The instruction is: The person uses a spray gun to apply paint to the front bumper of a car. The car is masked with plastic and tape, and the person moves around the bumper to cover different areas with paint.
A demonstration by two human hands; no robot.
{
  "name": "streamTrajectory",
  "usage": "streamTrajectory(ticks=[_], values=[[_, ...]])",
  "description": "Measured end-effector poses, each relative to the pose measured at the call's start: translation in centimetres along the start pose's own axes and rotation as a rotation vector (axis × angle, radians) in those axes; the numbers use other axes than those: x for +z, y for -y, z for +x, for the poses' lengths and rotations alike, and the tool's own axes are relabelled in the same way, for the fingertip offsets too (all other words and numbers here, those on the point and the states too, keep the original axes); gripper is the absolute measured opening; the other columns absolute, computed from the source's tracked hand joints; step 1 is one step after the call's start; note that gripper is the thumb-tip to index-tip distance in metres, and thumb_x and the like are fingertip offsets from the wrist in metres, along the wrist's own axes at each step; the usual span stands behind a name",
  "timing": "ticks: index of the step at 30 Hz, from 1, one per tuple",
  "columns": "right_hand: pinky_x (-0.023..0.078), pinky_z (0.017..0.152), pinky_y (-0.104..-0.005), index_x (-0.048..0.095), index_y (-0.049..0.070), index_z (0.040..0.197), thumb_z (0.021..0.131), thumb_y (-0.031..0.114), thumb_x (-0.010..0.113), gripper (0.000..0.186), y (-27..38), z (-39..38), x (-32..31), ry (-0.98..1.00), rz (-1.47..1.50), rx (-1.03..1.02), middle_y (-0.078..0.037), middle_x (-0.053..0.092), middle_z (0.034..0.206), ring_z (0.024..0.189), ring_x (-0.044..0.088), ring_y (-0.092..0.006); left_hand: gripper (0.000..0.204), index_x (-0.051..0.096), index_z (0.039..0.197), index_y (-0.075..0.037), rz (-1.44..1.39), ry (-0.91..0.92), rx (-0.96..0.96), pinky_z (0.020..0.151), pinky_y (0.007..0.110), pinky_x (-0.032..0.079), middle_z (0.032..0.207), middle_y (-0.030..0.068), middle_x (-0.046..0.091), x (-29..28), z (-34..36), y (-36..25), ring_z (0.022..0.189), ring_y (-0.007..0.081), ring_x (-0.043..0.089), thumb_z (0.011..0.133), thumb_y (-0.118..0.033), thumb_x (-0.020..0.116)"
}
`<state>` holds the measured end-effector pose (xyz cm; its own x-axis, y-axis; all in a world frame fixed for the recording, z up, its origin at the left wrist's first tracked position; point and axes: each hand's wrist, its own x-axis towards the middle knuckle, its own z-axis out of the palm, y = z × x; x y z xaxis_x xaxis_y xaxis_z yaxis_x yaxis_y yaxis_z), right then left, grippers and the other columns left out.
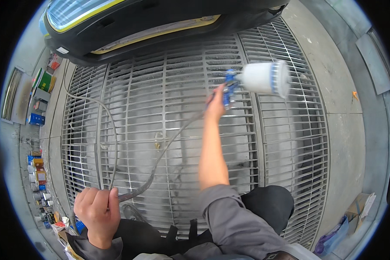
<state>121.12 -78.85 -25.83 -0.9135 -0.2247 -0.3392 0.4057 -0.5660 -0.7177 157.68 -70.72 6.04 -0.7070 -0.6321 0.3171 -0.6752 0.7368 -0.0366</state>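
Observation:
My right hand grips a blue spray gun that has a white cup with a blue ring lying sideways toward the right; it is slightly blurred. A grey hose runs from the gun down to my left hand, whose fingers are wrapped round it near the lower left. Ahead of the gun, at the top, is a black car bumper with yellow masking tape along its edges and opening, and blue masking film at its left.
Metal floor grating lies under me, bordered by concrete. Several cans and boxes line the left wall. A thinner hose loops over the grating. Cardboard and a purple bag sit at the lower right.

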Motion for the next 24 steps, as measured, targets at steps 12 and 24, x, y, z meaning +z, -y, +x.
streamTrajectory(ticks=[12, 24], values=[[0.038, 0.042, -0.0268, 0.065, 0.007, 0.097, 0.105, 0.026, 0.074, 0.023, -11.9, -10.7, 7.4, 0.008, 0.018, -0.068, -0.002, 0.062, 0.079, 0.05, 0.052, -0.0101, 0.022, 0.064, 0.071, -0.008, -0.108, -0.041, -0.054, 0.057, 0.042, 0.037, 0.064, 0.0064, 0.051, -0.4, -3.2, 12.0, 0.058, 0.0292, 0.051, 0.084, -0.011, 0.081], [0.047, 0.056, -0.0255, 0.071, 0.003, 0.1, 0.1, 0.019, 0.081, 0.019, -27.1, -29.2, 16.0, 0.384, -0.398, 0.001, 0.002, 0.067, 0.079, 0.061, 0.056, -0.0058, 0.026, 0.065, 0.067, -0.013, -0.369, -0.163, -0.031, 0.049, 0.037, 0.034, 0.059, 0.0015, 0.051, 0.9, -6.8, 27.1, 0.05, 0.024, 0.048, 0.075, -0.019, 0.088]])
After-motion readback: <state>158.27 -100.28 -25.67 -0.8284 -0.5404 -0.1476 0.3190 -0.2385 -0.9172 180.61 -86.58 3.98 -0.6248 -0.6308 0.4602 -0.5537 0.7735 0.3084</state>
